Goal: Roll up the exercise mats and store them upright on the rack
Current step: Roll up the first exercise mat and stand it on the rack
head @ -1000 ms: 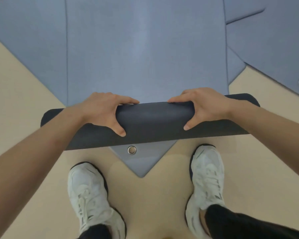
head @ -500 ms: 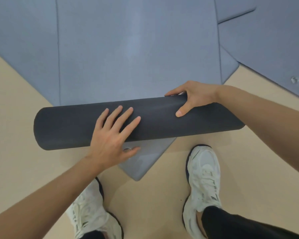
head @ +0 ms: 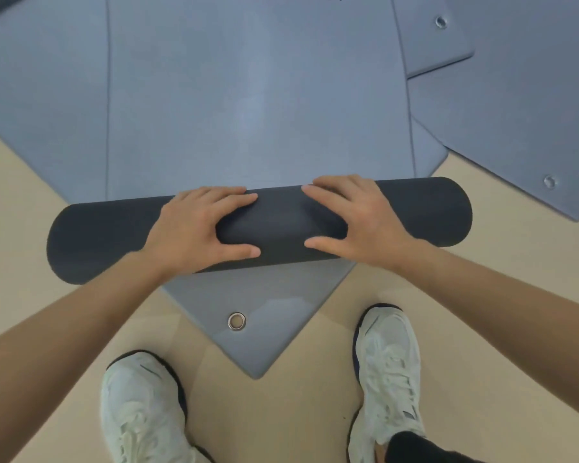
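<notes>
A blue-grey exercise mat (head: 248,95) lies flat on the floor, its near end rolled into a dark grey roll (head: 274,225) lying crosswise in front of me. My left hand (head: 198,228) grips the roll left of its middle, fingers over the far side and thumb on the near side. My right hand (head: 355,222) grips it right of the middle in the same way. The roll dents between the two hands.
Other blue-grey mats (head: 522,105) lie flat under and beside this one, spreading left and right. One corner with a metal eyelet (head: 236,321) pokes out toward my white shoes (head: 386,372). Beige floor surrounds the mats. No rack is in view.
The roll has moved farther along the mat and grown thicker. My left hand went from lying flat on top to gripping the roll; my right hand shifted toward the middle.
</notes>
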Demonstrator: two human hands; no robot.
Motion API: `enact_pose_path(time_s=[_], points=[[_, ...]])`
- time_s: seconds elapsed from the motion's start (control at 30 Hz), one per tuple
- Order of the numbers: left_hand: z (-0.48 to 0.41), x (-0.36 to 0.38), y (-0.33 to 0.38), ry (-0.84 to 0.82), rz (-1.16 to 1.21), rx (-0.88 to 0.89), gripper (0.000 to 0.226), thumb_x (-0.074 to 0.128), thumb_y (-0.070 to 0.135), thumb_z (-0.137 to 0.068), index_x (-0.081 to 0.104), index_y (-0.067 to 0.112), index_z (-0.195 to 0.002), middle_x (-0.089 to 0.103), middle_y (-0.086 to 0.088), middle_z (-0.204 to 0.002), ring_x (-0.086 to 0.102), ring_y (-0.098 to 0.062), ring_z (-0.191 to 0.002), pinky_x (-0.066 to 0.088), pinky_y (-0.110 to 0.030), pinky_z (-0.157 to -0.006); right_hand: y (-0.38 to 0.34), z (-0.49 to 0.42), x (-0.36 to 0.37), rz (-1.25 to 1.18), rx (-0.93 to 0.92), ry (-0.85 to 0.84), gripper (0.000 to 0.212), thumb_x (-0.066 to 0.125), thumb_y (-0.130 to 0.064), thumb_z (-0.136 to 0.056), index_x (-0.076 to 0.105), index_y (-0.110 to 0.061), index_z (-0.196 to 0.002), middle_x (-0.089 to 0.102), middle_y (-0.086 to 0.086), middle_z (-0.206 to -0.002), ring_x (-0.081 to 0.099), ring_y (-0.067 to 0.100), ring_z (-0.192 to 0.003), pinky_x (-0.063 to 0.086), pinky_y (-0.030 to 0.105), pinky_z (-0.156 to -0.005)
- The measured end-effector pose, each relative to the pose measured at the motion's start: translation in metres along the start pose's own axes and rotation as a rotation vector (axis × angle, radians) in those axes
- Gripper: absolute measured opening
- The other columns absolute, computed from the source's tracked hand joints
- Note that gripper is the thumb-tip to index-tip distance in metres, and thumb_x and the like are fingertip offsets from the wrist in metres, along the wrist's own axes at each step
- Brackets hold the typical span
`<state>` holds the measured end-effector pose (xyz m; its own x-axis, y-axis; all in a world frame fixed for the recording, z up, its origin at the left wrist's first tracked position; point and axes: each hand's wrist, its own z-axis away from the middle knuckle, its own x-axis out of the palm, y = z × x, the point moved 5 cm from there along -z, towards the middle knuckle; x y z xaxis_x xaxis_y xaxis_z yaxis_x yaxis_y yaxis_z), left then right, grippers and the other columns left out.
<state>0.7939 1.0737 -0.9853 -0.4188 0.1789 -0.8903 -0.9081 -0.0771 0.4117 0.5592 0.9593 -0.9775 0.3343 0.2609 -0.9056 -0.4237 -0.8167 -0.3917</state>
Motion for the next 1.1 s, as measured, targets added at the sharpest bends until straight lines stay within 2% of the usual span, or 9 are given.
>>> enact_pose_path(time_s=[0.13,0.3,0.43,0.6,0.7,0.8,0.9,1.0,1.1], points=[[-0.034,-0.017,-0.017,-0.200,0.223,-0.140,0.084,0.065,0.086,-0.064,0.046,0.055,-0.141,0.052,0.033,-0.139,0.051,-0.003,-0.128,0.040,-0.037,-0.107,-0.016,0.013,0.010,0.201,-0.074,0.132,0.082,0.081,-0.058,-0.076,0.057,-0.016,-0.141,0.062,0.016,-0.135,0.057,0.040,-0.124,0.039,0.059,-0.108],[-0.062,-0.033,-0.029,-0.276,0.327,-0.234,0.072,0.076,0.075,-0.069,0.055,0.055,-0.134,0.058,0.032,-0.128,0.054,-0.001,-0.123,0.037,-0.034,-0.104,-0.005,0.001,0.017,0.373,-0.145,0.054,0.095,0.078,-0.064,-0.072,0.039,-0.030,-0.151,0.049,0.023,-0.149,0.043,0.051,-0.137,0.026,0.071,-0.112],[-0.069,-0.053,-0.028,-0.043,0.146,-0.229,0.064,0.071,0.076,-0.073,0.058,0.051,-0.130,0.058,0.027,-0.136,0.053,-0.002,-0.126,0.042,-0.038,-0.103,0.010,-0.024,0.015,0.396,-0.184,-0.013,0.093,0.076,-0.070,-0.070,0.043,-0.031,-0.148,0.049,0.021,-0.148,0.046,0.049,-0.133,0.029,0.066,-0.111],[-0.038,-0.052,0.000,0.387,-0.009,-0.029,0.044,0.068,0.049,-0.088,0.067,0.028,-0.127,0.071,0.007,-0.118,0.064,-0.023,-0.109,0.050,-0.039,-0.085,0.030,-0.058,0.006,0.289,-0.100,-0.151,0.099,0.074,-0.075,-0.067,0.043,-0.033,-0.151,0.047,0.013,-0.145,0.048,0.039,-0.127,0.032,0.059,-0.112],[-0.012,-0.031,0.010,0.511,-0.160,0.074,0.052,0.071,0.048,-0.084,0.068,0.021,-0.128,0.068,0.000,-0.129,0.061,-0.026,-0.121,0.044,-0.044,-0.097,0.038,-0.078,-0.001,0.216,-0.052,-0.228,0.097,0.071,-0.077,-0.068,0.040,-0.037,-0.151,0.042,0.007,-0.136,0.044,0.032,-0.121,0.038,0.050,-0.107],[-0.007,-0.008,0.003,0.362,-0.290,0.056,0.082,0.073,0.060,-0.074,0.056,0.021,-0.145,0.049,-0.006,-0.155,0.042,-0.030,-0.145,0.031,-0.053,-0.117,0.049,-0.096,-0.004,0.149,0.016,-0.328,0.094,0.067,-0.079,-0.070,0.038,-0.043,-0.151,0.038,-0.001,-0.128,0.038,0.025,-0.117,0.038,0.043,-0.099],[-0.020,-0.006,-0.009,0.227,-0.351,0.015,0.109,0.078,0.066,-0.066,0.037,0.022,-0.157,0.031,-0.005,-0.166,0.026,-0.030,-0.154,0.019,-0.058,-0.123,0.056,-0.112,-0.006,0.190,0.061,-0.391,0.088,0.062,-0.080,-0.075,0.037,-0.043,-0.151,0.042,-0.004,-0.130,0.042,0.023,-0.115,0.035,0.043,-0.099],[-0.042,-0.016,-0.019,0.167,-0.376,-0.014,0.120,0.078,0.072,-0.063,0.026,0.025,-0.161,0.025,-0.003,-0.168,0.021,-0.028,-0.156,0.014,-0.057,-0.125,0.058,-0.112,-0.011,0.233,0.086,-0.258,0.077,0.049,-0.079,-0.083,0.046,-0.035,-0.147,0.054,-0.004,-0.134,0.052,0.027,-0.115,0.036,0.047,-0.105],[-0.062,-0.024,-0.031,0.121,-0.370,-0.023,0.123,0.073,0.077,-0.063,0.020,0.028,-0.162,0.021,0.000,-0.170,0.017,-0.023,-0.157,0.012,-0.054,-0.127,0.053,-0.099,-0.012,0.226,0.055,-0.016,0.067,0.057,-0.070,-0.085,0.058,-0.024,-0.135,0.058,0.004,-0.130,0.057,0.032,-0.111,0.042,0.052,-0.102]])
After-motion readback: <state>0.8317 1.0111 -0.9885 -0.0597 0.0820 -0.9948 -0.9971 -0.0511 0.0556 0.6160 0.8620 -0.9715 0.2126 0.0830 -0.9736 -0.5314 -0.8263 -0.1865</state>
